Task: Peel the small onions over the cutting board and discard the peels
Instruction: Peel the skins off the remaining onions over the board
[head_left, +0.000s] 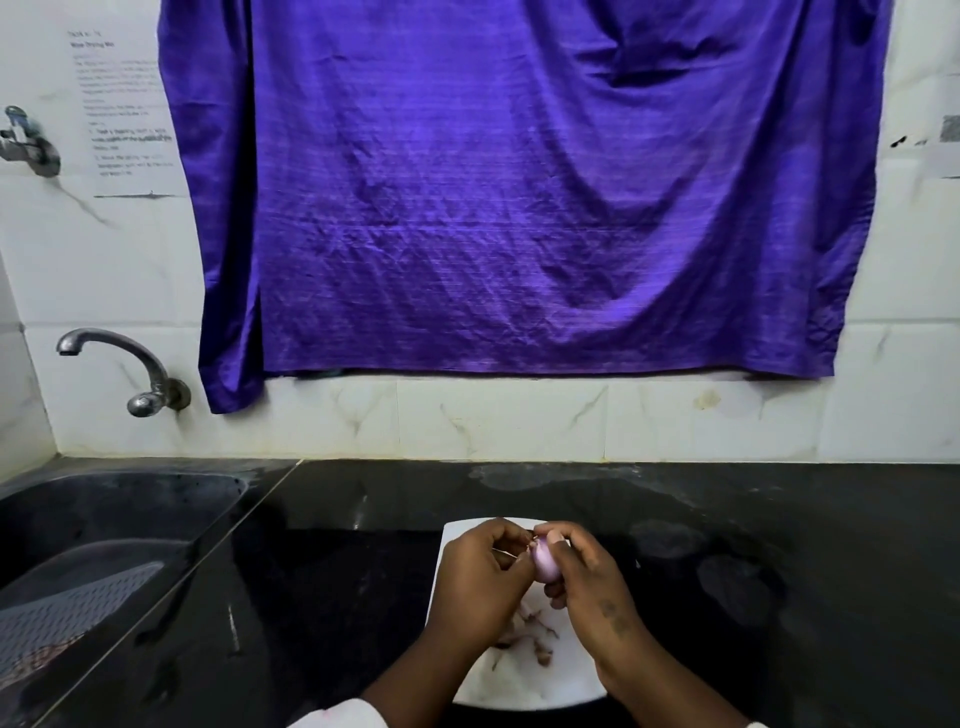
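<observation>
The right hand (597, 590) has its grip curled round the onion (546, 565). The left hand (480, 577) pinches a bit of skin (525, 545) at the onion's top, just beside the right grip. Under both grips lies the board (519, 686) with peels (537, 634) on it, on the dark tabletop (322, 571).

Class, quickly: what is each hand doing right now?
Left hand: pinches loose peel at the small onion's top.
Right hand: grips the small onion.

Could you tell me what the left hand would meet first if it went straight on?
Probably the small onion gripped by the right hand; the left hand pinches peel at its tip.
</observation>
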